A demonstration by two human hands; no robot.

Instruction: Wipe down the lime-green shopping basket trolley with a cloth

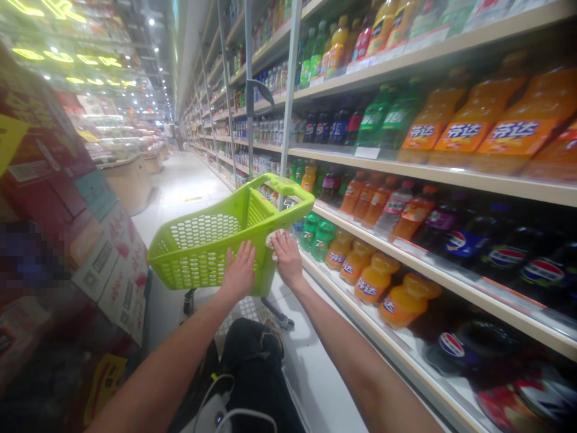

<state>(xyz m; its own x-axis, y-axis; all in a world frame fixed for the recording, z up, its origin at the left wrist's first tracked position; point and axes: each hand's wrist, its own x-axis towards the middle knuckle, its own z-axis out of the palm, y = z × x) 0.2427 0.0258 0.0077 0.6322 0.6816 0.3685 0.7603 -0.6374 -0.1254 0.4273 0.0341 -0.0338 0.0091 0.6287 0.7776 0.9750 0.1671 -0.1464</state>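
A lime-green plastic shopping basket point(202, 240) on wheels stands tilted in the supermarket aisle in front of me. My left hand point(238, 270) lies flat against its near wall, fingers stretched upward. My right hand point(286, 255) touches the basket's near right corner, fingers spread and pointing up. Neither hand holds anything. I cannot see inside the basket.
Shelves point(451, 174) on the right carry orange soda bottles point(396, 294), green bottles and dark cola bottles. Stacked red cartons point(67, 198) line the left side. The white floor point(180, 186) runs ahead down the aisle. My dark trouser leg and a white cable show below.
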